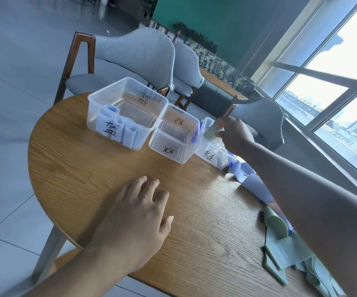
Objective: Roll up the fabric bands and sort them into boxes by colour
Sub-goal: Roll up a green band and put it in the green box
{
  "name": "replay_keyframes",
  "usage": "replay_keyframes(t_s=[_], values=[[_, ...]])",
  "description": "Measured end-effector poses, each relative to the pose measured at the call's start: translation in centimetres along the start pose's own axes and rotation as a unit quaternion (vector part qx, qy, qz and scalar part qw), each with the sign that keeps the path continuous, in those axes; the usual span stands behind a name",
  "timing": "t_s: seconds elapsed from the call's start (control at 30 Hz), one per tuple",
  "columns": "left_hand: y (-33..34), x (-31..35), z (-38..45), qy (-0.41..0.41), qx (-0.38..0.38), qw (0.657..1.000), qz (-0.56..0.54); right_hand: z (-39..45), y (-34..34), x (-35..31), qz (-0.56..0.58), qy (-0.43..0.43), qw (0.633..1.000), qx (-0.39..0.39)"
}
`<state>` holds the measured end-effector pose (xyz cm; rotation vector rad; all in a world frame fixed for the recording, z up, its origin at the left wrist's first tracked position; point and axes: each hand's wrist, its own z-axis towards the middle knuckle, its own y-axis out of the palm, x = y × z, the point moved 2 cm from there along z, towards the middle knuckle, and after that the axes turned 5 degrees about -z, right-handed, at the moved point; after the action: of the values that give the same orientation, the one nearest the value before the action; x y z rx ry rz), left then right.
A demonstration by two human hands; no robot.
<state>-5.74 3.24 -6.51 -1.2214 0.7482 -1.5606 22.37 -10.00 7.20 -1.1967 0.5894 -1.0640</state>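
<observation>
Three clear plastic boxes with handwritten labels stand in a row on the round wooden table point(91, 168). The left box point(128, 97) holds several rolled blue bands point(128, 133). Nothing lies in the middle box point(173, 136). My right hand point(233, 133) holds a rolled green band point(210, 131) over the right box point(214, 155), fingers curled round it. My left hand point(139, 219) rests flat on the table with fingers relaxed. Loose green bands point(280, 249) lie at the table's right edge, and loose blue bands point(250, 181) lie partly hidden under my right forearm.
Grey upholstered chairs with wooden frames point(139, 54) stand behind the table, another point(263, 123) at the right. A large window point(334, 93) runs along the right side. Tiled floor lies to the left.
</observation>
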Motion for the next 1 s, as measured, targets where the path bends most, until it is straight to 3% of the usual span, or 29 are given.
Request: replay_keyframes(t_s=[0.5,0.7,1.0], values=[[-0.3,0.1,-0.1,-0.007,-0.012,1.0,-0.014,2.5,2.6,0.0,-0.018,-0.106,0.99,-0.094],[-0.4,0.2,-0.1,-0.006,-0.007,1.0,-0.016,2.9,2.7,0.5,0.008,-0.096,0.989,-0.113],[-0.4,0.1,-0.1,-0.008,-0.011,1.0,-0.014,3.6,2.7,1.2,0.039,-0.11,0.973,-0.201]])
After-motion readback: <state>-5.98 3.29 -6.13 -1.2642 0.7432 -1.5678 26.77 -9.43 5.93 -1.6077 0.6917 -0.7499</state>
